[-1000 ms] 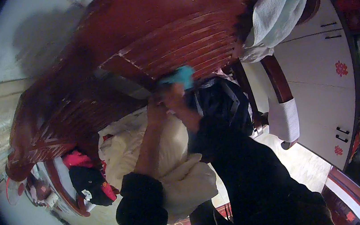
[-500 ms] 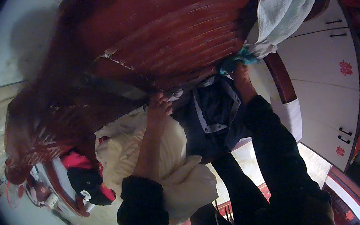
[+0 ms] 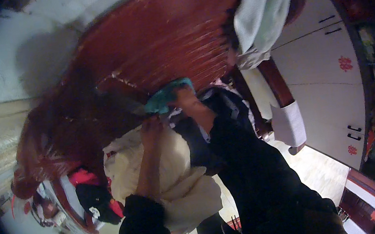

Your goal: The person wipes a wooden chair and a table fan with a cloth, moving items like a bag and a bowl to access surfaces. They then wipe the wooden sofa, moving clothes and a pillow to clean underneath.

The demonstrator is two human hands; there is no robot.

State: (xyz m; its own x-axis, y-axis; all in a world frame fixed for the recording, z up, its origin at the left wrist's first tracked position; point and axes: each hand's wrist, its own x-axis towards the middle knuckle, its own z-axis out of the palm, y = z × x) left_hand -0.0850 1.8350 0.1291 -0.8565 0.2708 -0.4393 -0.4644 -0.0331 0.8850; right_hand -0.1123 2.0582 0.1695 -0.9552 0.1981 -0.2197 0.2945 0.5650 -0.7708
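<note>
My right hand [image 3: 187, 100] is closed on a teal cloth [image 3: 166, 96] and presses it against the lower part of a red wooden bench backrest [image 3: 163, 35]. Just left of it, my left hand [image 3: 151, 130] grips the upper edge of a bulky cream cloth [image 3: 127, 157]; its fingers are dim and slightly blurred. The cream cloth bulges over the seat and hangs down in front. Dark navy clothing [image 3: 195, 139] lies beside it, partly covered by my right forearm.
A white towel [image 3: 262, 5] drapes over the backrest's right end. White cabinets [image 3: 318, 77] with black handles stand to the right. A smaller white cloth [image 3: 288, 125] covers the right armrest. Black and red clothing [image 3: 95, 198] lies at the left, near a pale wall [image 3: 16, 58].
My right hand has swept the teal cloth leftward along the foot of the backrest, from beneath the white towel to near my left hand. The left hand stays at the cream cloth; the view has shifted.
</note>
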